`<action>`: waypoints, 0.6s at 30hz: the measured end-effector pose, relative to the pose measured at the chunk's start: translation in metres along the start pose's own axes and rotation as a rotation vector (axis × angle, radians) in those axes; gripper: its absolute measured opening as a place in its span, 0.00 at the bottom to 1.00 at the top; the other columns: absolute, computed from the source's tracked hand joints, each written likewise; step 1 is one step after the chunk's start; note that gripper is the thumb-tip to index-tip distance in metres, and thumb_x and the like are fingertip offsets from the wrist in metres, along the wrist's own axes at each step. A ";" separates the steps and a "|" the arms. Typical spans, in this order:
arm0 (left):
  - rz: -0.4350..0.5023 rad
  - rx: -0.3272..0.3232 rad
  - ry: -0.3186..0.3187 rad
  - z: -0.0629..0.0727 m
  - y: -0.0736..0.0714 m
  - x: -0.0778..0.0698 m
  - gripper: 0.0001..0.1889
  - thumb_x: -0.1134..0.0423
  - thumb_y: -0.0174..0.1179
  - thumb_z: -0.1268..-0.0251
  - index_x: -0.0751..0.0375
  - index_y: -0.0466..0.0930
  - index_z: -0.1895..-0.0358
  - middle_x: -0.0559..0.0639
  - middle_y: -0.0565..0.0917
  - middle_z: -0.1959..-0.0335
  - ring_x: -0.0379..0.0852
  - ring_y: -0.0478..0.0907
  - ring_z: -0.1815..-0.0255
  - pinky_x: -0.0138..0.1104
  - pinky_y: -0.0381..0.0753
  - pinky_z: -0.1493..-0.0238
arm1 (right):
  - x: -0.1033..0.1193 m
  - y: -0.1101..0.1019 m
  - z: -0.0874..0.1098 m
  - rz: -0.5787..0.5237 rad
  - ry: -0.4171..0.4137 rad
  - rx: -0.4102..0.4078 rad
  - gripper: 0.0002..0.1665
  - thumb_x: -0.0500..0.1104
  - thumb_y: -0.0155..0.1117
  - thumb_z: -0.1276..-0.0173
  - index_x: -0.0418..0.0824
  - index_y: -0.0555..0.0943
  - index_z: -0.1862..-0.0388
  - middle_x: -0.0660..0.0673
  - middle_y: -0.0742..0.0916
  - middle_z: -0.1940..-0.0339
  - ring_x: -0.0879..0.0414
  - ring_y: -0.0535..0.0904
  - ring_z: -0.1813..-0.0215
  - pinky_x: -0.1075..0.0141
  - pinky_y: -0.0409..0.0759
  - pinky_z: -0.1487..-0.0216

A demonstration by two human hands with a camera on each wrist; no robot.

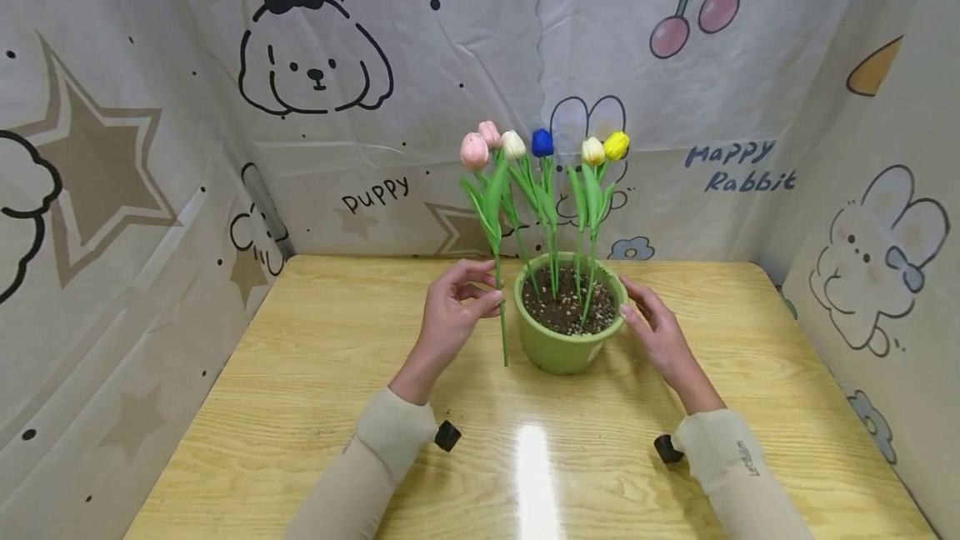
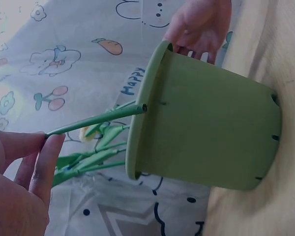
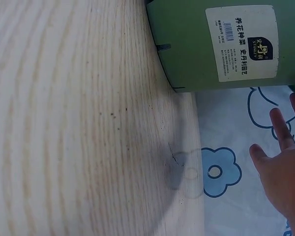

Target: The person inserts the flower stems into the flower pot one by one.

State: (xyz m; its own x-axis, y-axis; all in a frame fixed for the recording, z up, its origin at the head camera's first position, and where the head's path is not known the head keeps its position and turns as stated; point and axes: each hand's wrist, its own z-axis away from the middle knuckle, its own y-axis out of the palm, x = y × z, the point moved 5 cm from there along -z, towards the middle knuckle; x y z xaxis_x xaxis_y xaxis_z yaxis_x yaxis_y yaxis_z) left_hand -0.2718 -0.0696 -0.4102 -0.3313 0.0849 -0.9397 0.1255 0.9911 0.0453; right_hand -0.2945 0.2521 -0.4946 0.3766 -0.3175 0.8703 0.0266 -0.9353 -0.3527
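My left hand (image 1: 452, 307) pinches the green stem (image 2: 96, 120) of an artificial pink tulip (image 1: 474, 151) between thumb and fingertips. The tulip is upright, just left of the green flowerpot (image 1: 567, 357), and its bare stem end hangs outside the rim. My right hand (image 1: 660, 332) is at the pot's right side, fingers relaxed and fingertips right at the rim. Dark soil (image 1: 558, 319) fills the pot. Standing in it are tulips with a blue head (image 1: 542, 142), a yellow head (image 1: 617, 145) and cream heads (image 1: 592, 151). Another pink head (image 1: 490, 134) shows behind the held one.
The pot stands on a wooden table (image 1: 322, 382) toward its back edge. A printed cloth (image 1: 450, 40) hangs behind and on both sides. A paper label (image 3: 243, 44) is stuck on the pot. Dark specks (image 3: 113, 115) lie on the tabletop.
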 end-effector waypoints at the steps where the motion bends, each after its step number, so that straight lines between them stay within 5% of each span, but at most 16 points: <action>1: -0.001 0.000 0.008 -0.002 0.003 -0.001 0.21 0.80 0.67 0.37 0.70 0.81 0.41 0.63 0.82 0.56 0.42 0.84 0.65 0.39 0.92 0.59 | 0.000 0.000 0.000 0.001 0.001 0.000 0.30 0.40 0.53 0.17 0.36 0.65 0.20 0.32 0.70 0.21 0.38 0.61 0.20 0.68 0.58 0.18; 7: 0.004 0.004 0.052 -0.018 0.019 -0.004 0.20 0.79 0.66 0.36 0.69 0.82 0.41 0.68 0.82 0.54 0.41 0.84 0.65 0.37 0.92 0.60 | 0.001 0.000 -0.001 0.001 0.018 0.005 0.31 0.41 0.53 0.17 0.36 0.64 0.20 0.32 0.69 0.21 0.34 0.59 0.20 0.41 0.53 0.17; 14: -0.004 0.007 0.102 -0.035 0.040 -0.006 0.21 0.78 0.67 0.37 0.68 0.82 0.40 0.68 0.83 0.55 0.41 0.83 0.67 0.37 0.92 0.61 | 0.001 0.000 -0.001 0.005 0.023 0.008 0.30 0.41 0.53 0.16 0.36 0.64 0.20 0.32 0.69 0.20 0.35 0.60 0.20 0.63 0.57 0.16; 18: -0.001 0.014 0.123 -0.044 0.051 -0.007 0.21 0.78 0.67 0.36 0.69 0.81 0.40 0.70 0.83 0.55 0.42 0.83 0.67 0.37 0.92 0.62 | 0.002 0.000 -0.001 -0.009 0.022 0.003 0.30 0.40 0.53 0.17 0.34 0.64 0.20 0.32 0.68 0.20 0.34 0.60 0.20 0.53 0.56 0.15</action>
State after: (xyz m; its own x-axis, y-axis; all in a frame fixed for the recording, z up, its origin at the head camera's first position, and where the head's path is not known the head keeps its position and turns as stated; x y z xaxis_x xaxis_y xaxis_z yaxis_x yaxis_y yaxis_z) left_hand -0.3045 -0.0149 -0.3866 -0.4432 0.0964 -0.8912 0.1377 0.9897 0.0386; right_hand -0.2951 0.2513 -0.4929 0.3558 -0.3129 0.8806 0.0324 -0.9376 -0.3462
